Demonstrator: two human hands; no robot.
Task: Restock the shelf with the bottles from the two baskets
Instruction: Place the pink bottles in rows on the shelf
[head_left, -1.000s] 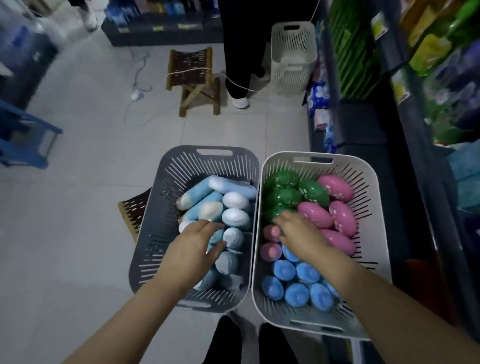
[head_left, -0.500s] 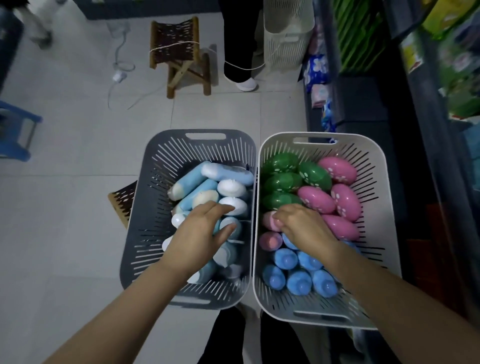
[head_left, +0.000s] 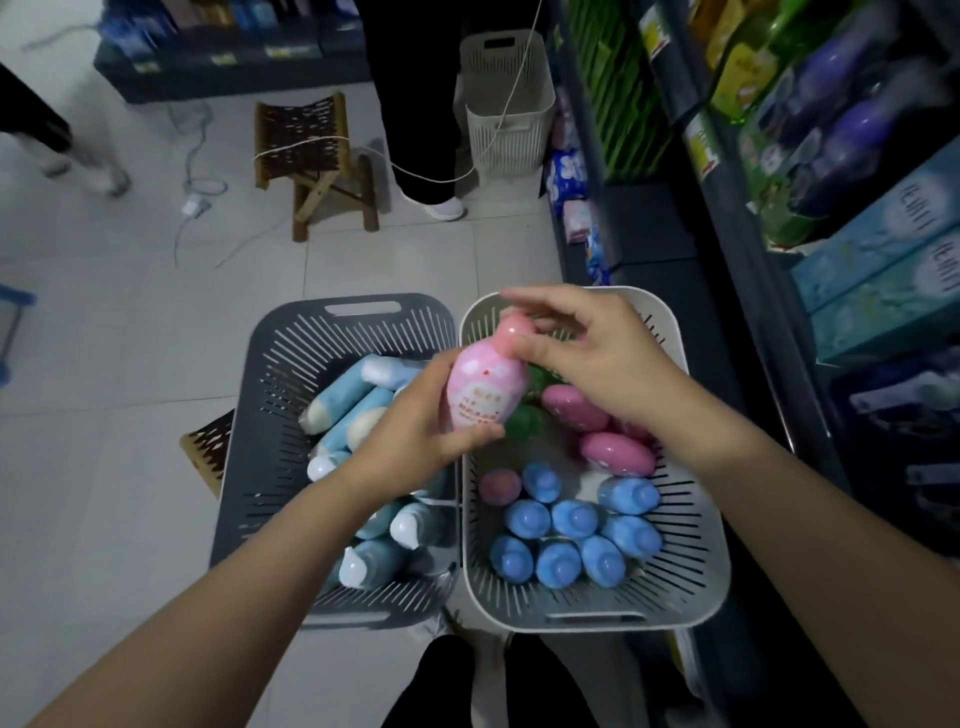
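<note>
On the tiled floor at left, grey basket of light-blue bottles, left hand wrapped round the body of a pink bottle, held above the meeting edges of the 2 baskets, right hand pinching its cap, white basket with blue-capped bottles beneath, shelf at right.

Folding stool, floor charger, tall bin

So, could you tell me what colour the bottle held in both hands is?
Pink bottle with pale markings and a pink cap; head view.
</note>
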